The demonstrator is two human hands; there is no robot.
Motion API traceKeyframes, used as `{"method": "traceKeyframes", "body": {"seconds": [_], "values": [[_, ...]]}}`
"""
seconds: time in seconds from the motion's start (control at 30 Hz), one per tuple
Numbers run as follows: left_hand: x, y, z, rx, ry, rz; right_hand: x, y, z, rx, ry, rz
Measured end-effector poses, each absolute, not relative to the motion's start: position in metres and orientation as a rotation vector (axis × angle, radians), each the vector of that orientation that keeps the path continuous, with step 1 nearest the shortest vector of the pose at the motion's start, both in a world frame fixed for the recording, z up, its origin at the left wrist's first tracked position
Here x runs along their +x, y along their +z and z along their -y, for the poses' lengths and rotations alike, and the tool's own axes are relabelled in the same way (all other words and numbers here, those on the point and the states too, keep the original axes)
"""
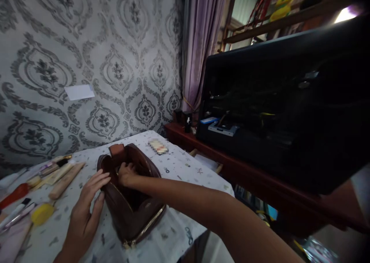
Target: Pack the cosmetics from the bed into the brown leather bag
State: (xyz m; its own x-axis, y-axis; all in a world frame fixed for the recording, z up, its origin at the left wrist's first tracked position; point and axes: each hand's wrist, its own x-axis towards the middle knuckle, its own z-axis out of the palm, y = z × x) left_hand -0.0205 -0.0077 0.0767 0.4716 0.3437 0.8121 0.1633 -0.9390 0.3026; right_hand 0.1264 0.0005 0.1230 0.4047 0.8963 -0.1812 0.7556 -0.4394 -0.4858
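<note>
A brown leather handbag (121, 209) with gold zippers stands unzipped on the table, its mouth gaping upward. My left hand (86, 207) is at the bag's left rim, fingertips over the edge and thumb against the outer side. Inside the mouth is my right hand (128, 175), reaching in from the right with the fingers curled. Whatever those fingers may hold is hidden by the hand and the dark interior. A brown strap or flap (117, 150) sticks up at the bag's far edge.
A patterned white cloth (176, 232) covers the table. On the left lie a yellow round item (42, 213), a wooden-coloured bar (66, 181), a red item (14, 195) and several slim items. A blurred-out card-like object (158, 146) lies behind the bag. A large black television (274, 112) stands right.
</note>
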Motion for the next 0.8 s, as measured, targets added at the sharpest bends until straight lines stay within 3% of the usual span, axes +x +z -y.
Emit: {"method": "traceKeyframes", "body": {"seconds": [0.23,0.3,0.4,0.63,0.8], "values": [[-0.02,0.084,0.012,2.567,1.397,-0.478,0.142,0.162,0.056,-2.01,0.614,1.891],[-0.021,0.088,0.014,2.573,1.373,-0.496,0.146,0.162,0.077,-1.893,0.475,1.957],[-0.025,0.091,0.014,2.592,1.344,-0.518,0.151,0.147,0.107,-1.816,0.261,1.959],[-0.023,0.09,0.015,2.582,1.378,-0.512,0.157,0.087,0.147,-1.408,0.119,1.814],[-0.019,0.085,0.017,2.533,1.407,-0.554,0.144,0.078,0.162,-1.126,-0.13,1.738]]}}
